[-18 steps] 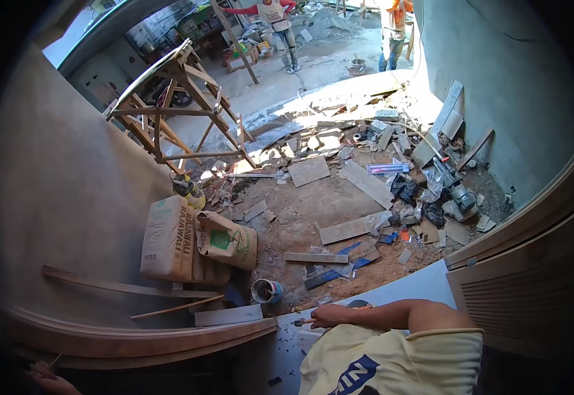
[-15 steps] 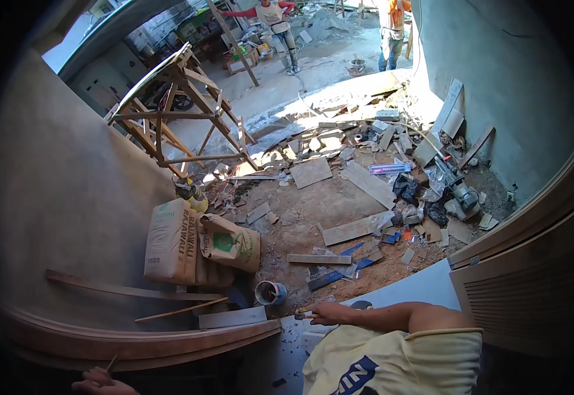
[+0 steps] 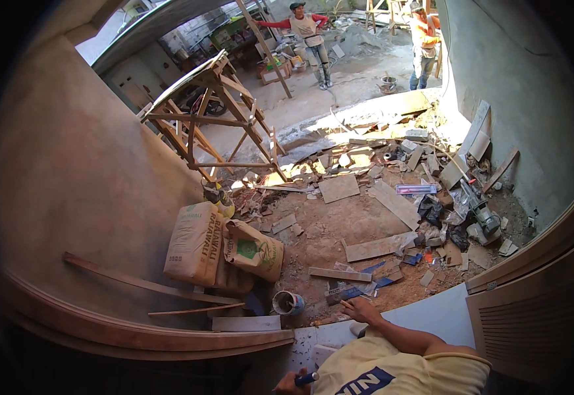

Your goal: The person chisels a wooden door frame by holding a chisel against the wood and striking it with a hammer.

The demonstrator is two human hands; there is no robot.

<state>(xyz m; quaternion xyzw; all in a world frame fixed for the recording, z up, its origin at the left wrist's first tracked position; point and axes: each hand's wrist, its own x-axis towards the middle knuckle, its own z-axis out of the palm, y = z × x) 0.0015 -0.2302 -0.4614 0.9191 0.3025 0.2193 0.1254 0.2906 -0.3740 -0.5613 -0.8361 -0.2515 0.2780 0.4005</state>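
Right across the ground ahead there's rubble everywhere: a square grey board point(image 3: 339, 189) flat on the dirt, a long plank point(image 3: 392, 204) beside it, and a narrow strip point(image 3: 341, 274) with a dark blue piece point(image 3: 366, 288) just beyond the right hand point(image 3: 364, 311). Beyond all that, a wooden trestle point(image 3: 201, 120) stands along the left side, and farther out two other people are on their feet, one in red sleeves point(image 3: 309, 33) with an arm out to a leaning post point(image 3: 267, 52), the other in orange point(image 3: 423, 41). Over on the right, a power tool point(image 3: 484, 214) lies among plastic scraps near the wall, and a slatted door point(image 3: 530, 309) closes off that side, a wooden frame point(image 3: 149, 339) curving along the left. Now the containers: a big brown sack point(image 3: 191, 242) props near the left wall, a second sack point(image 3: 260, 253) leaning right up beside it, contents hidden in both; a small bucket point(image 3: 298, 305) sits tipped toward us, and what's inside is too dim to name; a black bag point(image 3: 430, 209) lies crumpled near a pink-and-purple packet point(image 3: 415, 189). And the hands: the right pinches a short light stick point(image 3: 347, 304) above the near edge of the dirt, past the pale slab point(image 3: 442, 316); the left hand point(image 3: 287, 384), low at the bottom edge, grips a dark blue handle point(image 3: 307, 378) beside the yellow shirt point(image 3: 418, 368).
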